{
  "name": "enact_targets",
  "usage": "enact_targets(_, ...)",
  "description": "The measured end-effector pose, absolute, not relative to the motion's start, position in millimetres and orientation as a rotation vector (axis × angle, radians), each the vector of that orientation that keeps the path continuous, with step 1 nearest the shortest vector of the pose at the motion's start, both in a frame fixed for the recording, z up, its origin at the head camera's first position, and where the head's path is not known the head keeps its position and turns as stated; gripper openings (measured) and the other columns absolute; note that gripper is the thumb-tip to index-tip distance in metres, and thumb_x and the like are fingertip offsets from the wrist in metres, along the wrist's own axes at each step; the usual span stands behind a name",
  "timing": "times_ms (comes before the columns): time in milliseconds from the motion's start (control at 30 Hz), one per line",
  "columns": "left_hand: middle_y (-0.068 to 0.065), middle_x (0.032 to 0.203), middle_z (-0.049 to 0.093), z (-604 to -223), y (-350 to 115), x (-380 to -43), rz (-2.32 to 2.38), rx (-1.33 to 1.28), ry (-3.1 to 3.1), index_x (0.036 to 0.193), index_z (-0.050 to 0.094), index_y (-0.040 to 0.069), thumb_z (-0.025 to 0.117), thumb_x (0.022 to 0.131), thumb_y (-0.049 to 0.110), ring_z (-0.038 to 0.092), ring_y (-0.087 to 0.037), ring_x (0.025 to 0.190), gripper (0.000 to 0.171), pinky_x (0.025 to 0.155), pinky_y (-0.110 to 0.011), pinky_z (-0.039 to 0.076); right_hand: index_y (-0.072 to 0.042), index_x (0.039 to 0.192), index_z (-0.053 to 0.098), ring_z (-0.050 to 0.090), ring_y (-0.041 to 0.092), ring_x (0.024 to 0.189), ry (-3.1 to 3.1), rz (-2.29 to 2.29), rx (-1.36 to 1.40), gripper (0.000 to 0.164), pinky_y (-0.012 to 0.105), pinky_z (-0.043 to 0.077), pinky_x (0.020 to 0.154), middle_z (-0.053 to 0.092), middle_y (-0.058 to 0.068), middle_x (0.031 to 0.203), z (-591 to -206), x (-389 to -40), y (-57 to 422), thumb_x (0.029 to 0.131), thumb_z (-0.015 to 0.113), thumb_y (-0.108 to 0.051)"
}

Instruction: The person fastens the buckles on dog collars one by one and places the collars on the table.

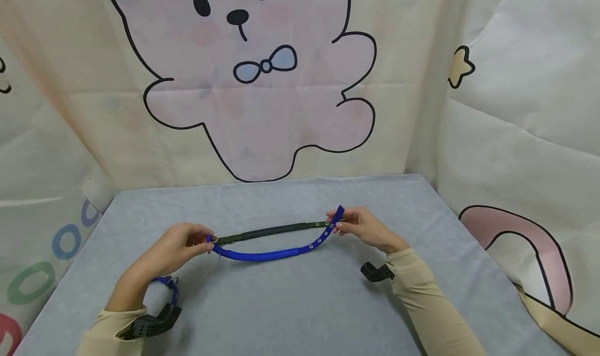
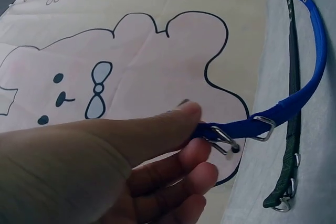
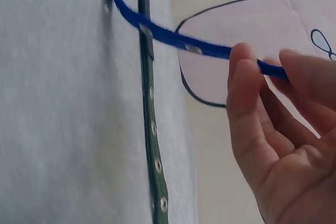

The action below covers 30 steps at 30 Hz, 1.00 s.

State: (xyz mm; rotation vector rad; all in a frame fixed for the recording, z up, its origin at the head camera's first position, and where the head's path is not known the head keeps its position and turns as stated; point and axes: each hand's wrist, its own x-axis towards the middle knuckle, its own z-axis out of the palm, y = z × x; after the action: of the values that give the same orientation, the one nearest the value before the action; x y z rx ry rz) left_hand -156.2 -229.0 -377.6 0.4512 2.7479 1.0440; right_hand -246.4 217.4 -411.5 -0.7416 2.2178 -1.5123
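A blue strap (image 1: 276, 252) with metal eyelets and a silver buckle hangs in a shallow curve between both hands, just above the grey tabletop (image 1: 281, 304). My left hand (image 1: 180, 244) pinches its buckle end (image 2: 223, 139). My right hand (image 1: 358, 225) pinches the eyelet end (image 3: 247, 59) between thumb and fingers. A dark green strap (image 1: 274, 230) with eyelets lies flat on the table just behind the blue one; it also shows as the green strap (image 2: 291, 129) and the green strap (image 3: 152, 129) in the wrist views.
Cloth walls printed with a pink cartoon bear (image 1: 253, 85) enclose the table at the back and sides. Black wrist camera mounts (image 1: 150, 322) sit on both beige sleeves. A blue band (image 1: 171, 285) loops by the left wrist.
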Motion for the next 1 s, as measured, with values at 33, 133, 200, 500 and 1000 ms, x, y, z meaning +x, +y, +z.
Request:
enact_targets(33, 0.000, 0.095, 0.072, -378, -228, -157, 1.052, 0.451, 2.756, 0.115, 0.073, 0.004, 0.069, 0.097, 0.020, 0.065, -0.013, 0.086, 0.025, 0.072, -0.025, 0.053, 0.015, 0.130, 0.059, 0.071, 0.020, 0.098, 2.210, -1.519, -0.733, 0.033, 0.028, 0.058, 0.082, 0.058, 0.036, 0.135, -412, -246, 217, 0.101, 0.057, -0.002)
enact_targets(133, -0.002, 0.100, 0.073, -379, -224, -159, 1.077, 0.445, 2.792, 0.116, 0.073, 0.006, 0.067, 0.098, 0.021, 0.065, -0.014, 0.089, 0.024, 0.075, -0.027, 0.054, 0.013, 0.133, 0.058, 0.071, 0.017, 0.098, 2.193, -1.523, -0.722, 0.034, 0.027, 0.058, 0.081, 0.058, 0.035, 0.136, -413, -245, 214, 0.102, 0.055, -0.002)
enact_targets(200, -0.004, 0.105, 0.074, -382, -222, -159, 1.103, 0.449, 2.814, 0.115, 0.073, 0.008, 0.067, 0.099, 0.022, 0.065, -0.013, 0.092, 0.023, 0.078, -0.027, 0.055, 0.012, 0.137, 0.054, 0.072, 0.022, 0.097, 2.179, -1.509, -0.742, 0.037, 0.029, 0.058, 0.080, 0.059, 0.035, 0.134, -415, -245, 212, 0.103, 0.054, -0.003)
enact_targets(500, -0.014, 0.107, 0.075, -387, -208, -163, 1.458, 0.501, 2.742, 0.118, 0.067, 0.002, 0.062, 0.102, 0.017, 0.069, -0.006, 0.090, 0.022, 0.074, -0.026, 0.059, 0.015, 0.130, 0.058, 0.070, 0.015, 0.090, 2.137, -1.560, -0.833, 0.033, 0.034, 0.060, 0.082, 0.049, 0.033, 0.146, -417, -241, 201, 0.105, 0.051, -0.005)
enact_targets(1000, -0.018, 0.097, 0.075, -394, -194, -163, 1.685, 0.446, 2.662, 0.120, 0.060, -0.001, 0.056, 0.104, 0.011, 0.068, -0.008, 0.084, 0.020, 0.070, -0.028, 0.059, 0.012, 0.140, 0.051, 0.070, 0.007, 0.087, 2.040, -1.604, -0.799, 0.040, 0.029, 0.060, 0.082, 0.055, 0.042, 0.129, -416, -230, 182, 0.102, 0.053, 0.002)
